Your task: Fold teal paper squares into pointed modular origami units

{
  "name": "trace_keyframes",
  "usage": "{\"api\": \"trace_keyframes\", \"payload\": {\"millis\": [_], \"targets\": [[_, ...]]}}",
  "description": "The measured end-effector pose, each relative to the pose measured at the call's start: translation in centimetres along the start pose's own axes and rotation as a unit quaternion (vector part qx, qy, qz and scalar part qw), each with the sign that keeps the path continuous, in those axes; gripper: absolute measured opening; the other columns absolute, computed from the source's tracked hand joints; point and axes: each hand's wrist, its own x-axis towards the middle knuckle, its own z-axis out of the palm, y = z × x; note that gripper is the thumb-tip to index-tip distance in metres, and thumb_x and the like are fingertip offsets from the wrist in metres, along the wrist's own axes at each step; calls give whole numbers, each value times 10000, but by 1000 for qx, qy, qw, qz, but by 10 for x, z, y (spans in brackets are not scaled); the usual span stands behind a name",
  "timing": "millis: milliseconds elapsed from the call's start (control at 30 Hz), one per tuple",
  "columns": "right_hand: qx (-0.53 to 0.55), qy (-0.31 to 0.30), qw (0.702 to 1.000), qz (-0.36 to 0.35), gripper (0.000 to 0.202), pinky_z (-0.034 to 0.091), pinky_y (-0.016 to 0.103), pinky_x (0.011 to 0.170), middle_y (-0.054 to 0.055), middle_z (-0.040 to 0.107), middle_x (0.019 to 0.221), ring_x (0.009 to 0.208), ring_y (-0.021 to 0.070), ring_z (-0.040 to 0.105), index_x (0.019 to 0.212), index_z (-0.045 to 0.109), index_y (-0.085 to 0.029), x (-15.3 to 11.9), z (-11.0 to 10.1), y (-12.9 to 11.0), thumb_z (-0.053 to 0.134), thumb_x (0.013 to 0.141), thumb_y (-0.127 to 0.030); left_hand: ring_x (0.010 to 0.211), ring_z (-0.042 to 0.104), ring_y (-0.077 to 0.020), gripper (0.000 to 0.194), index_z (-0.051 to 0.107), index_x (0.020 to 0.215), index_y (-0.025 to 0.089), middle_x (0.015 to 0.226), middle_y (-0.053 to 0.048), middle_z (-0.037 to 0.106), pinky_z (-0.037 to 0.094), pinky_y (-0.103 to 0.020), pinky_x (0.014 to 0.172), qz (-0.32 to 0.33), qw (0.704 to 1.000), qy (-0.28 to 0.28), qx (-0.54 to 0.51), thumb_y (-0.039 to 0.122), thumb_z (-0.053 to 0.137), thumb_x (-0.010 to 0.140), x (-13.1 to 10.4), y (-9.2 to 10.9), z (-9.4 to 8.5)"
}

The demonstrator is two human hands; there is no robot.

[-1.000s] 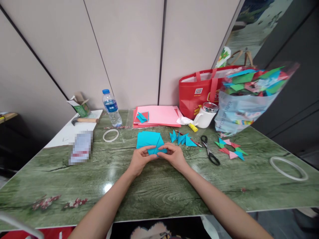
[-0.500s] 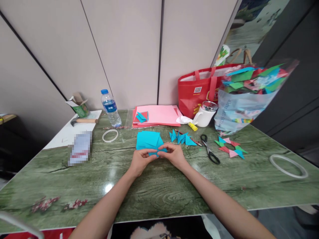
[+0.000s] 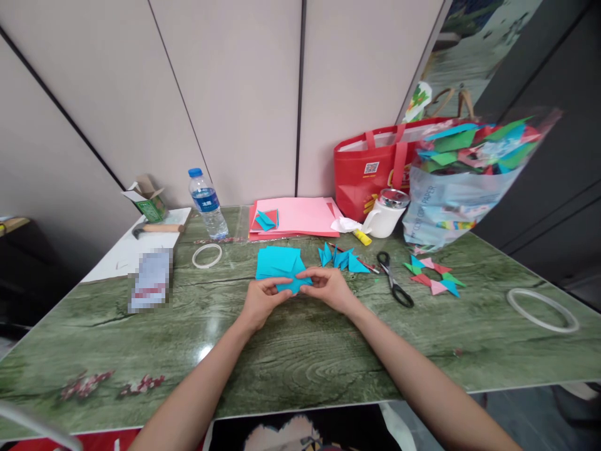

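Note:
Between my two hands is a piece of blue paper, pinched at its left side by my left hand and at its right side by my right hand. Just behind it lies a stack of blue paper sheets, its near edge partly covered by the held paper and my fingers. To the right of the stack stand several folded blue paper pieces in a row, with a thin pencil-like stick behind them. Black-handled scissors lie farther right.
A ring of coloured folded paper and a white hoop lie right. Behind are pink sheets, a white mug, a red bag and a plastic bag of folded paper. Left are a bottle and hammer.
My hands have drawn slightly apart along the blue paper, and more of it shows between my fingers. The view has shifted a little; the other things lie as before.

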Motion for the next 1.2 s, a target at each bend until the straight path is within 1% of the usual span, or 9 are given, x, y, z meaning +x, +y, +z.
{"api": "trace_keyframes", "payload": {"millis": [200,500,667,800,933,1000,1067,1133,1200], "targets": [[109,-14,992,60,302,508,300,666,19,680,743,684,175,657,884,662,-185,1,-4,0,698,598,-277,420,394,-61,292,706,781,145,443,43,526,305,-196,434,10,1000,13,7,242,748,508,0,6,-1],[118,-28,990,70,288,512,316,701,29,692,774,705,183,665,893,660,-177,2,-7,1,679,615,-253,556,558,-130,322,686,822,142,609,-20,650,429,-248,561,1,999,-4,-32,246,742,523,4,-3,-3],[125,18,990,58,187,501,310,722,28,668,862,798,174,631,804,656,-192,4,-10,3,652,641,-282,553,557,-132,274,672,792,137,610,-22,639,419,-232,529,23,1000,4,0,250,718,547,5,1,-5],[73,49,995,52,232,481,256,625,28,630,918,800,157,574,886,646,-207,3,-8,0,589,708,-345,520,532,-108,164,655,695,142,604,-2,619,419,-223,529,9,999,-41,35,226,695,560,1,7,-1],[-38,40,998,23,305,379,220,491,-6,594,661,556,109,475,939,656,-193,1,-3,-3,624,685,-360,530,528,-109,142,643,684,144,608,-1,600,426,-227,537,0,994,-97,46,249,670,590,-3,7,2],[-70,48,996,15,303,346,227,475,-15,562,580,519,112,442,906,669,-183,0,-1,-2,643,664,-364,522,508,-99,178,637,735,142,590,7,573,411,-210,517,15,995,-91,48,264,665,608,-3,6,3],[-78,58,995,10,298,344,237,485,-4,575,601,534,123,449,883,675,-184,0,0,0,642,659,-379,507,483,-86,289,609,884,149,573,28,534,392,-190,488,25,997,-69,31,286,653,634,-2,6,2],[-76,65,995,4,292,339,239,486,0,579,619,536,123,441,862,677,-184,0,0,1,648,651,-384,486,464,-76,457,519,1069,166,566,51,500,383,-177,464,21,999,-38,-1,311,642,653,-1,5,1],[-77,65,995,4,291,312,231,466,-12,546,577,506,109,400,855,676,-178,0,1,2,656,644,-378,457,441,-68,544,457,1137,173,542,69,479,382,-174,446,7,1000,-6,-19,338,643,653,1,3,1]]}}
